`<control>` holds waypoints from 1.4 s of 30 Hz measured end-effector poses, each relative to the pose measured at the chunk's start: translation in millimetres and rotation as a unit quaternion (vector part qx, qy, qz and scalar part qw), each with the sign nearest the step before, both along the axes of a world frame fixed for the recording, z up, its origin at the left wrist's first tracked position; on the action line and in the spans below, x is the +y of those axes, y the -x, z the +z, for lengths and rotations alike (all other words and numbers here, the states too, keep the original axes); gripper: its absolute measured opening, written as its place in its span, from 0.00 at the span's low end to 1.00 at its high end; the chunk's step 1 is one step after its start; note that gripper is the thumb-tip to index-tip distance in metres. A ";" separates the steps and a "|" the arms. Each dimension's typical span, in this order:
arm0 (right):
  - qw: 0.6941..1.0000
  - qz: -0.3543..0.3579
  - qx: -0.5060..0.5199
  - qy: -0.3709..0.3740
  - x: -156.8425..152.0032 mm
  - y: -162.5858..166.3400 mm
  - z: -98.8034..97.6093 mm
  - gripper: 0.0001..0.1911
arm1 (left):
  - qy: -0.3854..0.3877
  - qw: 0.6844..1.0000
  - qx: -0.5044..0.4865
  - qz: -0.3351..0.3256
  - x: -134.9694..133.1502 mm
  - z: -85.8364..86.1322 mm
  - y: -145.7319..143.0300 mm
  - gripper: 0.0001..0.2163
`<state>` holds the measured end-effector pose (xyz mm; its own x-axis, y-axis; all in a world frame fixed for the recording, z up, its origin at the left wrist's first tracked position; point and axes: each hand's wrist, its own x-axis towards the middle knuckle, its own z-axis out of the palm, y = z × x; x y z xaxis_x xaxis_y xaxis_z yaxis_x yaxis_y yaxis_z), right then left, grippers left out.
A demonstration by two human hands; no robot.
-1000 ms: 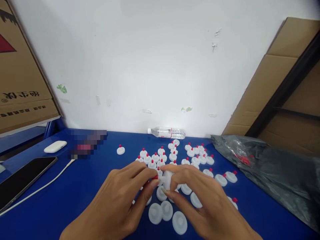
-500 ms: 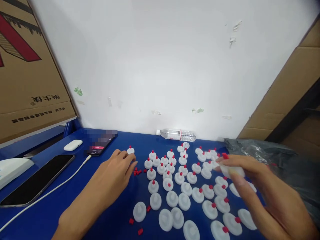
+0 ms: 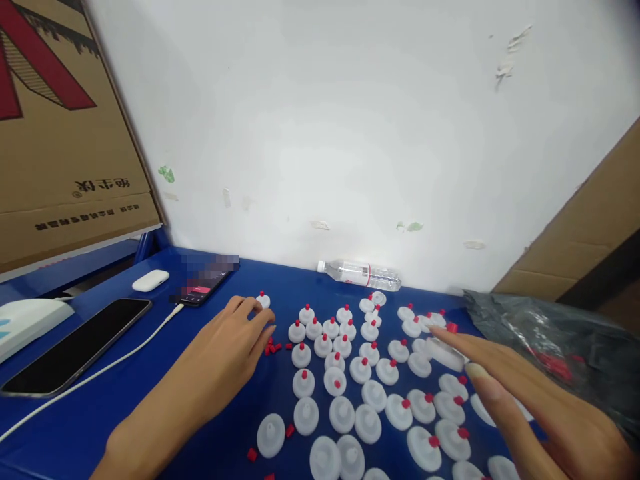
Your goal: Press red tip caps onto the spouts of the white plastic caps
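Note:
My right hand (image 3: 530, 393) pinches a white plastic disc (image 3: 447, 355) between thumb and forefinger. The disc is tilted, with a red cap (image 3: 452, 328) at its top, and hangs low over others of its kind. On the blue table my left hand (image 3: 233, 340) rests with bent fingers, thumb and forefinger slightly apart and nothing visible between them. Close to its fingertips lie several loose red caps (image 3: 270, 347). One capped disc (image 3: 263, 301) stands just beyond its knuckles. Many discs have a red cap on the spout; nearer ones, like the disc (image 3: 271, 437), are bare.
A clear bottle (image 3: 360, 274) lies along the white wall. At left are a dark phone (image 3: 75, 343), a second phone (image 3: 207, 283) on a white cable (image 3: 120, 353), and a white case (image 3: 151, 281). A grey plastic bag (image 3: 520, 320) with red pieces sits at right. Cardboard (image 3: 60, 153) stands at left.
My right hand has lowered the disc slightly and moved it left, towards the other capped discs. My left hand stays near the red caps. The whole view has shifted a little.

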<state>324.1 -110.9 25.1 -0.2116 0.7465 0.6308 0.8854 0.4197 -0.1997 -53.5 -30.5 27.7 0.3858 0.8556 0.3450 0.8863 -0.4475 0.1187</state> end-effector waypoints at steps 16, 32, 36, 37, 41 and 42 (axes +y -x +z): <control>0.999 0.015 0.019 0.037 2.9 13.3 5.9 0.22 | 0.166 0.986 -0.003 0.011 -3.6 -4.1 -6.5 0.16; 0.999 -0.006 0.032 0.026 12.2 22.2 4.1 0.24 | 0.212 0.976 0.052 0.024 -9.5 -2.3 -10.9 0.13; 0.996 -0.008 0.026 0.085 14.5 25.2 5.7 0.25 | 0.204 0.977 0.068 0.016 -4.1 -7.7 -9.8 0.13; 0.995 -0.006 0.022 0.102 15.4 24.6 5.1 0.24 | 0.202 0.977 0.073 0.014 -2.4 -9.4 -9.8 0.12; 0.990 -0.016 0.025 0.140 15.9 21.8 0.3 0.25 | 0.194 0.977 0.090 0.014 1.5 -13.7 -11.2 0.14; 0.989 -0.024 0.030 0.145 15.3 21.4 -1.2 0.26 | 0.193 0.977 0.093 0.017 1.8 -14.2 -11.8 0.14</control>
